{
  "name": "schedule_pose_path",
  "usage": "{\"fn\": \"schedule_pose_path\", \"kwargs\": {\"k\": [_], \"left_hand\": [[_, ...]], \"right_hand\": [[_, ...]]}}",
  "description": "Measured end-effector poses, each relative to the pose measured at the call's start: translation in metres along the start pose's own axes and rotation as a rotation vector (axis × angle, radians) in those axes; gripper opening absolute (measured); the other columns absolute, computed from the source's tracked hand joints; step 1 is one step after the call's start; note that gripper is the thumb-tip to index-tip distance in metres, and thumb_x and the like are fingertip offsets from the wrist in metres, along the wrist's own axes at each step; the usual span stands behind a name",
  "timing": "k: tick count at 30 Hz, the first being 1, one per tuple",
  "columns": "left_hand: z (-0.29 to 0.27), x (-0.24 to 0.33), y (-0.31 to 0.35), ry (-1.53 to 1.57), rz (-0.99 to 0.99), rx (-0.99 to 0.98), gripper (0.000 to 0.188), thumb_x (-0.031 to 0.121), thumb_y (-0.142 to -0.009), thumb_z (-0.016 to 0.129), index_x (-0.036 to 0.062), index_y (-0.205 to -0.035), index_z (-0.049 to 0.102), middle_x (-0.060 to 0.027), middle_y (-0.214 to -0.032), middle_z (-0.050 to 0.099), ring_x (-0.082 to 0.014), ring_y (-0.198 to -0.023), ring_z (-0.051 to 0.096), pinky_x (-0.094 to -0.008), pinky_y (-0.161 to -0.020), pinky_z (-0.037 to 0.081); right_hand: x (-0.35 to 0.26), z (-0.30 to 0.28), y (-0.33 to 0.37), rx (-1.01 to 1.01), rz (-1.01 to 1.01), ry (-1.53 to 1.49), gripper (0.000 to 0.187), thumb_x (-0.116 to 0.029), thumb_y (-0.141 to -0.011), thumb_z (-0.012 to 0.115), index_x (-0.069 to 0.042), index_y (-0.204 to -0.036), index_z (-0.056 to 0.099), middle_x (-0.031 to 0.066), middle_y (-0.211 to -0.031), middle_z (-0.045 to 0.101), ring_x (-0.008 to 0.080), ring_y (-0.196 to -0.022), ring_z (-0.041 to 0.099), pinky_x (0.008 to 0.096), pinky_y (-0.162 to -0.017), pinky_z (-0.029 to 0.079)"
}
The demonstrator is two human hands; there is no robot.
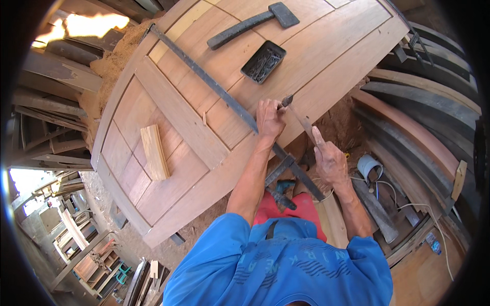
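My right hand (332,160) is closed around the handle of a small hammer (305,122), index finger laid along it. The hammer's dark head is beside my left hand (270,120), whose fingers are pinched together over the panel's near edge; what they hold, if anything, I cannot make out. Beneath lies a large wooden panel (189,168) with framed, grooved boards. A long metal bar clamp (209,81) crosses it, passing by my left hand. Farther off on the panel sit a black tray (244,71) of nails and a larger dark hammer (245,29).
A short wood block (154,153) lies on the panel's left part. Stacked curved boards (413,132) and a pale blue cylindrical container (368,166) are at the right. A white cord (431,214) runs across the lower right. Sawdust (120,64) heaps beyond the panel's far left edge.
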State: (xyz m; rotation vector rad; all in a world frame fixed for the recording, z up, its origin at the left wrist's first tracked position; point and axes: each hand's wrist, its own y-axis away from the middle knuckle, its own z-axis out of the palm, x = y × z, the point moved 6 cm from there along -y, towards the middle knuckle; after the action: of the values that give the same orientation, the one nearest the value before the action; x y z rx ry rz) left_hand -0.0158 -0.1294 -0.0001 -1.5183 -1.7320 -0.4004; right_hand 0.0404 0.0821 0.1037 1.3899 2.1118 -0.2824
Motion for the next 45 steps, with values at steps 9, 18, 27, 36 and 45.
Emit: {"fn": "schedule_pose_path", "kwargs": {"k": [9, 18, 27, 36, 45], "left_hand": [[-0.003, -0.002, -0.002, -0.04, 0.038, -0.006, 0.018, 0.005, -0.078, 0.078, 0.0081, -0.09, 0.065, -0.0111, -0.088, 0.064, -0.0354, -0.087, 0.057, -0.0464, -0.077, 0.045], [-0.035, 0.033, 0.031, -0.234, 0.112, -0.115, 0.049, 0.011, -0.083, 0.076, 0.0053, -0.128, 0.059, -0.0149, -0.111, 0.064, -0.0348, -0.099, 0.057, -0.047, -0.086, 0.045], [-0.036, 0.025, 0.037, -0.199, 0.017, -0.226, 0.049, 0.009, -0.084, 0.073, 0.0041, -0.13, 0.057, -0.0168, -0.123, 0.063, -0.036, -0.11, 0.056, -0.0464, -0.093, 0.045], [-0.149, -0.096, 0.003, -0.391, -0.114, 0.132, 0.062, 0.027, -0.089, 0.073, -0.0013, -0.139, 0.05, -0.0299, -0.15, 0.045, -0.0495, -0.143, 0.039, -0.0602, -0.117, 0.031], [-0.211, -0.223, -0.092, -0.763, -0.123, -0.026, 0.074, 0.036, -0.095, 0.065, -0.0068, -0.15, 0.041, -0.0333, -0.155, 0.04, -0.0527, -0.144, 0.036, -0.0632, -0.12, 0.026]], "right_hand": [[-0.001, -0.002, -0.006, -0.02, 0.01, -0.029, 0.067, -0.001, -0.097, 0.06, -0.01, -0.16, 0.041, 0.0212, -0.085, 0.062, 0.0406, -0.076, 0.065, 0.0476, -0.071, 0.053], [-0.009, -0.005, -0.004, 0.054, -0.043, -0.064, 0.067, 0.001, -0.094, 0.062, -0.001, -0.157, 0.04, 0.0234, -0.088, 0.062, 0.042, -0.077, 0.064, 0.0474, -0.07, 0.053], [-0.025, -0.024, 0.009, 0.324, -0.113, -0.343, 0.064, -0.015, -0.101, 0.059, 0.002, -0.158, 0.035, 0.0194, -0.095, 0.067, 0.0353, -0.081, 0.068, 0.0458, -0.071, 0.055], [0.019, 0.055, 0.015, 0.257, 0.708, -1.037, 0.024, -0.027, -0.107, 0.058, -0.004, -0.112, 0.054, 0.0006, -0.076, 0.056, 0.0075, -0.057, 0.055, 0.0244, -0.047, 0.047], [0.022, 0.102, -0.033, 0.377, 0.827, -0.249, 0.05, -0.026, -0.095, 0.071, 0.012, -0.124, 0.055, 0.0245, -0.109, 0.07, 0.0338, -0.104, 0.069, 0.0427, -0.094, 0.052]]}}
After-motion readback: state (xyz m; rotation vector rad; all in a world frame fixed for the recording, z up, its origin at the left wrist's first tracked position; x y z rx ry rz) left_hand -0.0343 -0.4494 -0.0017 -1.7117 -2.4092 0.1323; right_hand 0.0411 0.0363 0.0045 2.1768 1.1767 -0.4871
